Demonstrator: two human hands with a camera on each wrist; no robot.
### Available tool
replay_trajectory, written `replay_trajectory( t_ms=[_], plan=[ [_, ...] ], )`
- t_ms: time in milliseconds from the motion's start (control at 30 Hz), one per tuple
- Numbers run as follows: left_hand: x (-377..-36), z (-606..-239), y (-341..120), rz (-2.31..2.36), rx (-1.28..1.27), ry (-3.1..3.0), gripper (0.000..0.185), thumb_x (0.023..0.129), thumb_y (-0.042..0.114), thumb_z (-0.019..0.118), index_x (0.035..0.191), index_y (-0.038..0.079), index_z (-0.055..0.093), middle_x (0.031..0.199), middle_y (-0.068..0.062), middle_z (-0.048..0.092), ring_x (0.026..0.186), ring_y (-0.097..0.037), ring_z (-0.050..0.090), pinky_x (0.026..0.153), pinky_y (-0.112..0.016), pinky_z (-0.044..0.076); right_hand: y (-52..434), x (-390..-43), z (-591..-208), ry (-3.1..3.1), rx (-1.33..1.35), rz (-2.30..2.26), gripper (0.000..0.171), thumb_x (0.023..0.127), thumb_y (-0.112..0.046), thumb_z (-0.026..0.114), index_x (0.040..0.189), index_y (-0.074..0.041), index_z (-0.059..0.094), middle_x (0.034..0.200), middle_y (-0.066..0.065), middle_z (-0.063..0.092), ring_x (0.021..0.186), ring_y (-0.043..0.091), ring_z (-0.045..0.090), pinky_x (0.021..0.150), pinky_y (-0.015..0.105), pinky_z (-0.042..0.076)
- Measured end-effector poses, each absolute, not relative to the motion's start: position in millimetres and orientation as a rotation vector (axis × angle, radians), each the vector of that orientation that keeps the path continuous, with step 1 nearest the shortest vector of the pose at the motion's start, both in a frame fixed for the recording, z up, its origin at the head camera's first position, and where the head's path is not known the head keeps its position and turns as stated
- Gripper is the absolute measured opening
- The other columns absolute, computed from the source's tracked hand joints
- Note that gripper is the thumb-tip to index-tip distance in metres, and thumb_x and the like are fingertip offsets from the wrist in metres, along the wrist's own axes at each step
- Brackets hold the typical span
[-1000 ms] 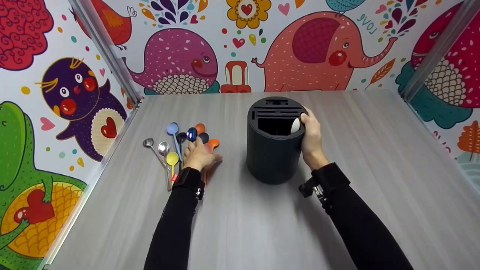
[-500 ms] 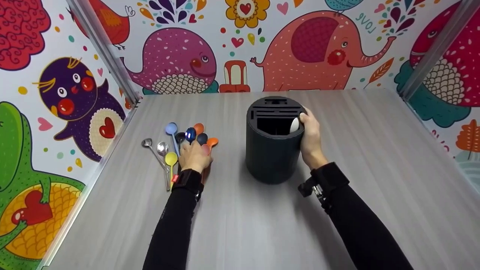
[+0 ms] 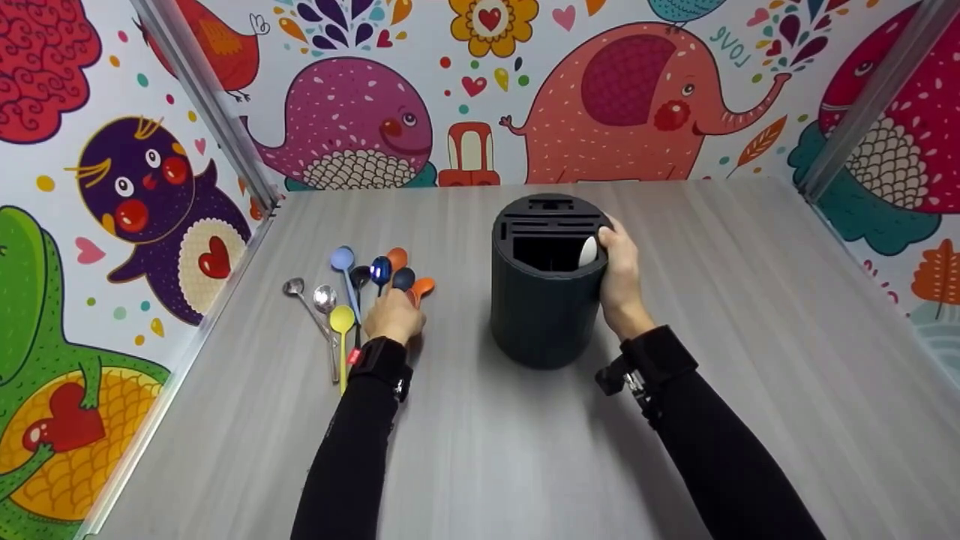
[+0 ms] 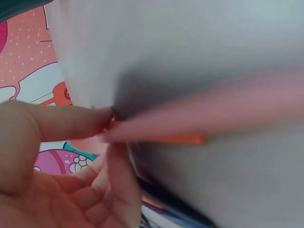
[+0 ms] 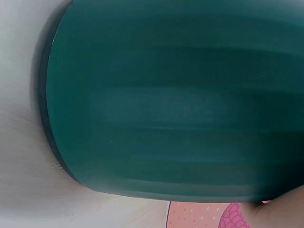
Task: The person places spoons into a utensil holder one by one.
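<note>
Grey table [image 3: 525, 450], cartoon walls. Left hand [image 3: 394, 316] pinches orange spoon [image 3: 422, 286] in the spoon pile left of holder; only the wrist view shows the pinch. Right hand [image 3: 619, 281] clasps holder [image 3: 546, 300], white spoon [image 3: 589, 251] inside.

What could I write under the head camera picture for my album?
Left hand pinches an orange spoon from the spoon pile while right hand holds the dark holder.

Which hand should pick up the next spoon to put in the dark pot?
Left, probably. The left hand already rests on the spoons and pinches an orange one. The right hand is busy gripping the pot.
</note>
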State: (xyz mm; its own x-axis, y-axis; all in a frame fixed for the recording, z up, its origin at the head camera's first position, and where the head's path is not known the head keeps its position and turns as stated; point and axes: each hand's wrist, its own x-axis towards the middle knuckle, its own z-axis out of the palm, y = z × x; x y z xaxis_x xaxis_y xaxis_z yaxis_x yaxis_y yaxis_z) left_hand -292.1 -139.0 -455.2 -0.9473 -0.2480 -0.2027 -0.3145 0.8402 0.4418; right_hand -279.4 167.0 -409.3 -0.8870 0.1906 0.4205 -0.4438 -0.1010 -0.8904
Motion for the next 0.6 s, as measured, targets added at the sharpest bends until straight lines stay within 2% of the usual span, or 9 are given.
replay_trajectory(
  t_ms=[200,300,433,600],
  plan=[
    [-291.1,-458.0,-140.0,0.732,-0.411,2.895,0.009,0.088,0.016,0.063,0.090,0.008,0.060,0.104,-0.019,0.068,0.090,-0.035,0.064,0.073,-0.048,0.050,167.1,-280.0,-410.0,-1.760,0.276,2.032,0.048,0.096,-0.017,0.039,0.134,0.002,0.061,0.126,0.012,0.065,0.117,0.021,0.058,0.105,0.033,0.040],
    [-290.4,-458.1,-138.8,0.755,-0.405,2.900,0.017,0.097,0.022,0.055,0.085,0.010,0.057,0.103,-0.018,0.067,0.091,-0.036,0.064,0.073,-0.048,0.050,167.5,-279.8,-410.1,-1.762,0.269,2.031,0.048,0.095,-0.017,0.039,0.134,0.002,0.061,0.126,0.012,0.065,0.117,0.021,0.058,0.104,0.033,0.040],
    [-289.5,-457.2,-135.9,0.825,-0.421,2.927,0.030,0.103,0.031,0.046,0.096,0.007,0.061,0.114,-0.022,0.067,0.102,-0.042,0.065,0.081,-0.054,0.050,167.7,-279.7,-409.8,-1.766,0.272,2.029,0.048,0.096,-0.017,0.039,0.134,0.003,0.060,0.127,0.014,0.065,0.117,0.021,0.057,0.105,0.033,0.039],
    [-291.4,-455.0,-131.2,0.961,-0.400,2.983,0.029,0.102,0.025,0.050,0.116,0.000,0.057,0.119,-0.024,0.065,0.107,-0.045,0.063,0.086,-0.057,0.049,167.8,-280.0,-409.3,-1.762,0.280,2.030,0.047,0.097,-0.016,0.039,0.135,0.004,0.059,0.128,0.015,0.064,0.119,0.021,0.057,0.106,0.033,0.039]
  ],
)
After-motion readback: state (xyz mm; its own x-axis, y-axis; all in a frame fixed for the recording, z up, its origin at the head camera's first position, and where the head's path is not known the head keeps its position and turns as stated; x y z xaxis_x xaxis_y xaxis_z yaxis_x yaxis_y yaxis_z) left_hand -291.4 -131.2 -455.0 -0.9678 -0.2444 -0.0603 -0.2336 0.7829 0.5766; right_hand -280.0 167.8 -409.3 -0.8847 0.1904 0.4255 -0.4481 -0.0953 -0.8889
